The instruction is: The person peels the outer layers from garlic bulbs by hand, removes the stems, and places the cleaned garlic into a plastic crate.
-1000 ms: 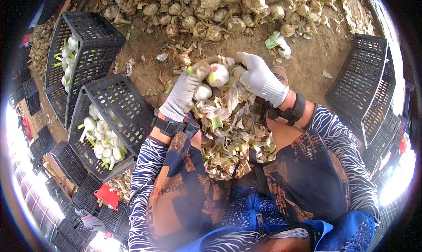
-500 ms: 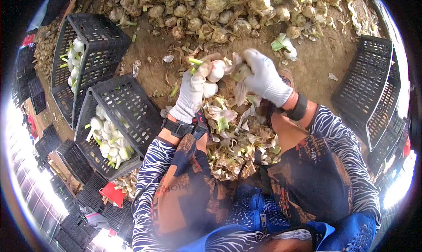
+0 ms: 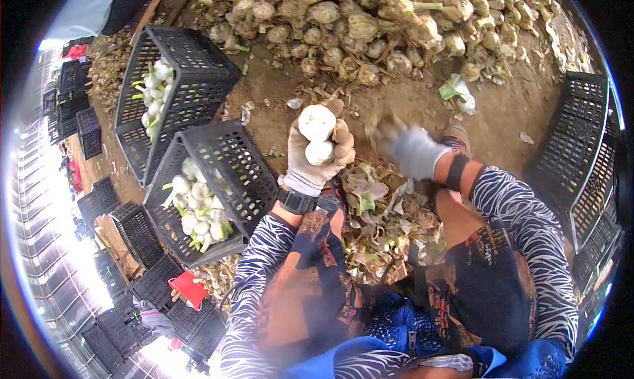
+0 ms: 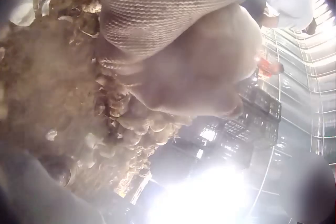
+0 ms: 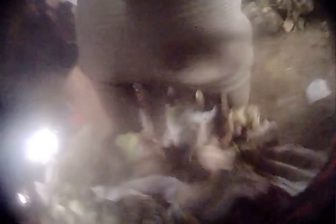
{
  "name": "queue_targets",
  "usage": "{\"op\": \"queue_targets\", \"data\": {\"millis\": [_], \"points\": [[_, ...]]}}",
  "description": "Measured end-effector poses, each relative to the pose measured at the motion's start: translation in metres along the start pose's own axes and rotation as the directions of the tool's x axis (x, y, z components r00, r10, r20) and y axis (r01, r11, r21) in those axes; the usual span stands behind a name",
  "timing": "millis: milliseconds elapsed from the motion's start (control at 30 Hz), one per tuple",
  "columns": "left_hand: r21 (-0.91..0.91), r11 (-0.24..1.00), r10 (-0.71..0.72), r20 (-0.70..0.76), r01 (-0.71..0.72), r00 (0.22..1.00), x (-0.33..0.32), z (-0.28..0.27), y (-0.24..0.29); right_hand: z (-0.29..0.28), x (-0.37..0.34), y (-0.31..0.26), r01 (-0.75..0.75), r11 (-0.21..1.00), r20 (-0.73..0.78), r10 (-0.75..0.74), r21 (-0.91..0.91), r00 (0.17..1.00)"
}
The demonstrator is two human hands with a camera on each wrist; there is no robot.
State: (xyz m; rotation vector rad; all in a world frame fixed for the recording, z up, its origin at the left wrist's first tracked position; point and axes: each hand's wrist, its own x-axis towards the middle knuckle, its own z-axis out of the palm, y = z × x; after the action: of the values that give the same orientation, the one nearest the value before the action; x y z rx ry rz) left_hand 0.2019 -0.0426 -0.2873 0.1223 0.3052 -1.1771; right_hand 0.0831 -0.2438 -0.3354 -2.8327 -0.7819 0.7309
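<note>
Two white, peeled-looking garlic bulbs lie in my gloved left hand [image 3: 314, 155], whose fingers curl round them. The larger garlic bulb [image 3: 317, 122] is at the fingertip side, and the smaller garlic bulb [image 3: 320, 153] sits against it nearer the wrist. The left wrist view shows mostly the knitted glove [image 4: 173, 19], with the bulbs hidden. My gloved right hand [image 3: 415, 151] is apart to the right, over the edge of the loose skins [image 3: 376, 214]. Motion blur smears its fingers, so I cannot tell whether they hold anything.
Two tilted black crates [image 3: 231, 174] [image 3: 191, 68] with trimmed garlic stand at the left. A heap of untrimmed garlic [image 3: 363, 29] spreads along the far side. More black crates [image 3: 574, 148] stand at the right. A red object [image 3: 189, 290] lies on crates at lower left.
The hands have parted: the right swung away from the bulbs, and the left turned palm up with both bulbs. The green stem seen beside the left hand no longer shows. The head view has shifted.
</note>
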Motion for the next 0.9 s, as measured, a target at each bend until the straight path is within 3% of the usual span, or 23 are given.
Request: {"op": "queue_targets", "data": {"millis": [33,67,100,133,167,233,267,300,367,400,433,467,500,533,567,600,633,667,700,733,800,867,900], "points": [[0.017,1.0,0.002,-0.003,-0.002,1.0,-0.001,-0.002,0.001,-0.016,0.001,-0.012,0.153,0.982,0.236,-0.176,0.113,0.956],[0.093,0.995,0.031,0.005,-0.031,1.0,-0.002,-0.004,0.002,-0.032,-0.001,-0.026,0.059,0.916,0.439,-0.246,0.397,0.864],[0.054,0.998,0.012,-0.054,-0.009,0.998,-0.004,-0.004,0.003,-0.016,-0.008,-0.038,0.049,0.74,0.321,-0.349,0.671,0.881],[0.021,1.0,0.003,-0.108,0.0,0.994,-0.006,-0.002,0.006,0.011,-0.003,-0.047,0.133,0.632,0.231,-0.461,0.764,0.857],[-0.065,0.996,-0.064,-0.015,0.063,0.998,-0.005,0.001,0.011,-0.023,-0.007,-0.043,0.069,0.566,0.234,-0.446,0.822,0.864],[0.048,0.994,0.108,-0.198,-0.1,0.974,-0.008,0.02,0.023,-0.032,-0.009,-0.029,0.078,0.707,0.053,-0.161,0.703,0.986],[0.087,0.98,0.194,-0.251,-0.177,0.948,-0.01,0.026,0.036,-0.026,-0.005,-0.019,0.074,0.824,-0.076,-0.038,0.562,0.996],[0.203,0.915,0.399,-0.34,-0.348,0.852,-0.013,0.05,0.047,-0.029,-0.006,-0.01,0.112,0.816,-0.299,0.078,0.567,0.951],[0.094,0.812,0.584,-0.111,-0.576,0.804,-0.034,0.067,0.098,-0.021,-0.009,0.007,0.122,0.775,-0.408,0.186,0.62,0.894],[0.047,0.632,0.772,-0.129,-0.774,0.622,-0.041,0.084,0.122,-0.019,-0.01,0.012,0.148,0.729,-0.455,0.243,0.668,0.857],[-0.017,0.478,0.875,-0.074,-0.878,0.478,-0.051,0.101,0.143,-0.023,-0.012,0.011,0.145,0.73,-0.448,0.239,0.668,0.861],[-0.021,0.378,0.925,0.036,-0.925,0.378,-0.057,0.118,0.154,-0.031,-0.015,0.01,0.029,0.669,-0.321,0.318,0.743,0.892],[-0.089,0.388,0.922,0.024,-0.917,0.387,-0.063,0.128,0.166,-0.037,-0.018,0.007,-0.101,0.592,-0.18,0.395,0.799,0.901],[-0.093,0.39,0.918,-0.041,-0.916,0.394,-0.064,0.133,0.167,-0.037,-0.02,0.002,-0.135,0.581,-0.153,0.419,0.803,0.895],[0.073,0.368,0.93,-0.055,-0.927,0.365,-0.056,0.123,0.166,-0.034,-0.019,-0.003,-0.094,0.547,-0.17,0.413,0.832,0.895],[0.236,0.341,0.94,-0.057,-0.91,0.337,-0.044,0.112,0.161,-0.03,-0.017,-0.006,-0.054,0.513,-0.19,0.41,0.857,0.892],[0.36,0.435,0.901,-0.163,-0.825,0.403,-0.03,0.099,0.144,-0.024,-0.017,-0.009,-0.045,0.562,-0.197,0.363,0.826,0.911],[0.461,0.525,0.841,-0.155,-0.716,0.518,-0.014,0.077,0.133,-0.021,-0.016,-0.011,-0.027,0.609,-0.203,0.305,0.793,0.93],[0.715,0.483,0.822,-0.173,-0.505,0.542,0.004,0.061,0.116,-0.025,-0.017,-0.012,-0.055,0.606,-0.181,0.321,0.793,0.93],[0.893,0.38,0.807,-0.192,-0.242,0.558,0.02,0.047,0.098,-0.032,-0.017,-0.014,-0.06,0.611,-0.137,0.272,0.79,0.953],[0.974,0.101,0.755,-0.209,0.205,0.622,0.046,0.014,0.07,-0.044,-0.018,-0.013,-0.072,0.622,-0.088,0.224,0.78,0.971],[0.758,-0.612,0.576,0.231,0.226,0.784,0.071,-0.023,0.056,-0.053,-0.022,-0.01,-0.222,0.172,0.166,0.289,0.96,0.943],[0.696,-0.627,0.557,0.085,0.352,0.826,0.083,-0.019,0.043,-0.051,-0.024,-0.008,-0.077,-0.003,0.074,0.336,0.997,0.939]]}}
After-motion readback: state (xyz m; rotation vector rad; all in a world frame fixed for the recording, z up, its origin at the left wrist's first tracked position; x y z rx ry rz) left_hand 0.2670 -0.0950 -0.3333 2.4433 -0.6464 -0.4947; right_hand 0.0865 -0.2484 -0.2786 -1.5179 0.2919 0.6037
